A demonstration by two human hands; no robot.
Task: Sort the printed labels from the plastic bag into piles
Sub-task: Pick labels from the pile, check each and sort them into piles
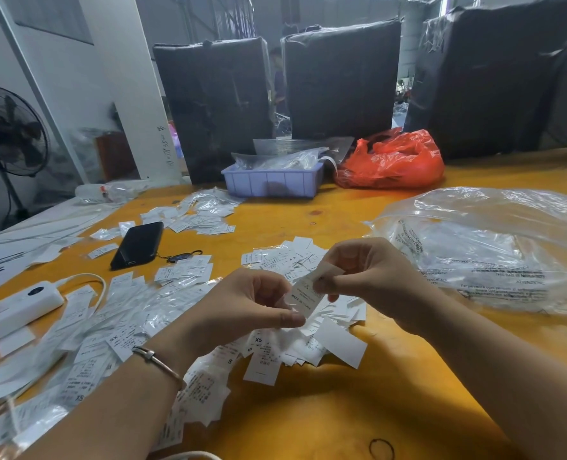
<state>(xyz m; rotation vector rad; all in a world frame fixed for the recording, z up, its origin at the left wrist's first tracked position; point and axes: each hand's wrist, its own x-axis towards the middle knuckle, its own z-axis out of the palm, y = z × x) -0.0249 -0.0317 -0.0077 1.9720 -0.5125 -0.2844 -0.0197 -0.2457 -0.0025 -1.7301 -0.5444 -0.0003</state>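
label (305, 295), small, white, black-printed, pinched by both hands.

Bare yellow tabletop (358, 410) lies open near me on the right, with only a black rubber band (381, 449) lying on it. To the left, loose printed labels (116, 330) cover nearly everything, and a white power strip (13, 310) with its cable sits at the left edge. A black phone (137, 244) lies further back on the left. A clear strip of tabletop runs across the middle, between the label piles and the lilac tray (272, 182). On the right a big clear plastic bag (494, 250) blocks the way. Beside the tray sits a red bag (391, 161), and black wrapped bales (341, 81) wall off the far side.
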